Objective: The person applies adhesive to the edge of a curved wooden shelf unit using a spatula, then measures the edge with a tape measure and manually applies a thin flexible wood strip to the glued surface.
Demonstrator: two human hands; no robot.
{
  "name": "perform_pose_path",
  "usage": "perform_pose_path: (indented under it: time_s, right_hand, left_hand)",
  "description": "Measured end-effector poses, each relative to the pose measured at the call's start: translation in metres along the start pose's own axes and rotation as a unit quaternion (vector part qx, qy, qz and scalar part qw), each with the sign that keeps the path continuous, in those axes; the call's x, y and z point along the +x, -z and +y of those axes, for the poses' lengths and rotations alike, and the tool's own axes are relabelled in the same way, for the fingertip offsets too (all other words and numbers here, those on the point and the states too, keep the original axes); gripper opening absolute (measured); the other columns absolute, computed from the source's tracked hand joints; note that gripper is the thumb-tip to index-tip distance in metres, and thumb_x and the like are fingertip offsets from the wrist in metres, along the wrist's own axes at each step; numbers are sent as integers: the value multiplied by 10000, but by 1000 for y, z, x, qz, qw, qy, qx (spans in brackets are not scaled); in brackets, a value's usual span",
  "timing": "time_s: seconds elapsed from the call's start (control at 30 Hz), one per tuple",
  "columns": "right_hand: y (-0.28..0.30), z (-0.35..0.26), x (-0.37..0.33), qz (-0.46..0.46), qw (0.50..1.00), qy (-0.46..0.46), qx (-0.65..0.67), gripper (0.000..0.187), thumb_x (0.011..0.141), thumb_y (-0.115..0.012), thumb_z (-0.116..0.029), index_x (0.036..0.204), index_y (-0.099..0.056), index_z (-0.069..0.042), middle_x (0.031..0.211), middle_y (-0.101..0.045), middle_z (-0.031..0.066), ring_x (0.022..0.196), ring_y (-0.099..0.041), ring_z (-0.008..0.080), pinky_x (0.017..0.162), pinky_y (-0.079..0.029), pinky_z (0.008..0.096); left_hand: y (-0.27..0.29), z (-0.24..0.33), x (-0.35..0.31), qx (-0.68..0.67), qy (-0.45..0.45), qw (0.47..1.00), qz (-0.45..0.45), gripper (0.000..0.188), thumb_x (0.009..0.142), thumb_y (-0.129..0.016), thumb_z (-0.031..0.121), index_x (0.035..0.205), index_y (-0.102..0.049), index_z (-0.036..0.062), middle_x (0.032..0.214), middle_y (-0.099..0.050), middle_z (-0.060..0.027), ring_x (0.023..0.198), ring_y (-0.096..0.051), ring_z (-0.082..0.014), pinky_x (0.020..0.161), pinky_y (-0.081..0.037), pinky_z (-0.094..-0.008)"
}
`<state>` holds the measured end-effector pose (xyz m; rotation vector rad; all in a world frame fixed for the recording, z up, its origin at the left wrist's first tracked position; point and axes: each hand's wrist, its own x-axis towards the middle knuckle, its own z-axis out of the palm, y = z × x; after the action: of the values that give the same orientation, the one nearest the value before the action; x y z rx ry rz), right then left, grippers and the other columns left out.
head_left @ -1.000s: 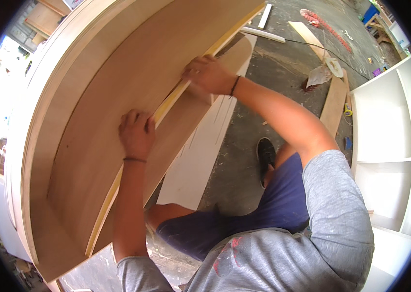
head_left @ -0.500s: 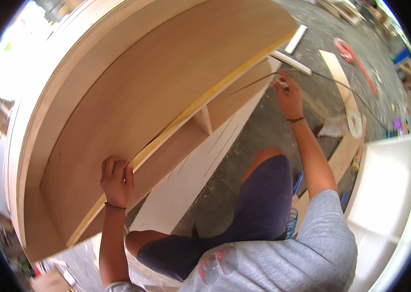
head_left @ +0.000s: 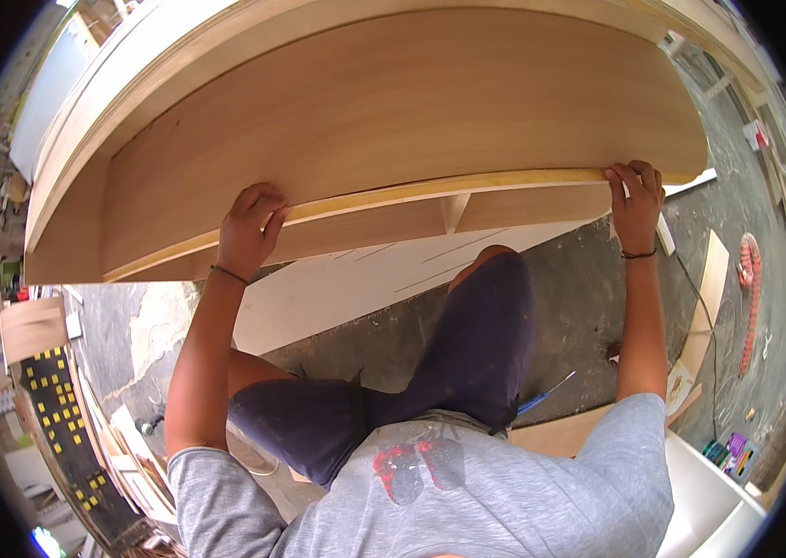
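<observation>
A large curved wooden cabinet (head_left: 393, 102) lies across in front of me, its pale brown panel facing up. Along its near side runs a narrow yellowish front edge (head_left: 365, 199). A thin dark strip (head_left: 497, 175) shows as a fine line along this edge. My left hand (head_left: 251, 223) pinches the strip at the left part of the edge, thumb and fingertips together. Toward the right end, my right hand (head_left: 636, 206) has its fingers closed over the edge and strip; the exact grip is partly hidden. A small divider (head_left: 454, 212) stands below the edge.
A white board (head_left: 318, 302) lies on the floor beneath the cabinet. To the right are a plywood strip (head_left: 701, 312), a red coiled hose (head_left: 751, 307) and a white cabinet (head_left: 704, 502). A blue tool (head_left: 541, 395) lies beside my leg. Wood offcuts (head_left: 128, 456) lie at the left.
My right hand has come from holding the strip out away from the cabinet to the edge itself. The strip now lies along the edge. My view has turned, so the cabinet appears more level.
</observation>
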<state>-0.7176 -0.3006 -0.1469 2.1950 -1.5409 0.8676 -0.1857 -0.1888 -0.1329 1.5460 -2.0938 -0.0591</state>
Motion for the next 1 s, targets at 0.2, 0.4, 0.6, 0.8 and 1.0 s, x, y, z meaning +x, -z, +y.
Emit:
perform_pose_path:
  time_s: [0.2,0.4,0.6,0.8,1.0]
  right_hand:
    - [4,25,10,-72,992,85,64,97,836,-641,-144,916,-674,-101,870,-633,55,875,-589,259,749,-417,401]
    - [7,30,14,-104,983,80,130,107,830,-590,-57,929,-629,-66,859,-602,91,849,-574,302,761,-428,413]
    - [10,24,15,-104,980,89,148,163,805,-561,19,945,-606,-52,854,-571,117,820,-566,325,733,-441,410]
    - [15,18,11,-102,982,59,150,180,811,-567,17,976,-612,-41,876,-572,138,824,-579,327,705,-459,397]
    - [6,14,10,-98,992,45,72,196,793,-594,-20,974,-617,-92,888,-576,97,866,-585,300,715,-462,415]
  left_hand:
    - [3,6,3,17,-15,1000,2,100,757,-684,47,853,-657,63,938,-623,-82,887,-611,-288,764,-525,-373]
    - [-45,70,36,-25,-97,994,34,126,744,-685,38,861,-686,82,897,-623,-46,856,-604,-252,712,-530,-365]
    - [-59,71,45,25,-156,986,58,182,720,-660,10,880,-696,89,848,-601,-27,824,-594,-220,665,-529,-337]
    - [-61,69,44,36,-159,985,48,201,709,-645,-3,884,-694,84,832,-588,-24,832,-588,-218,681,-524,-340]
    - [-65,71,47,19,-167,984,62,215,689,-672,-4,890,-683,69,842,-598,-54,833,-589,-261,712,-508,-373]
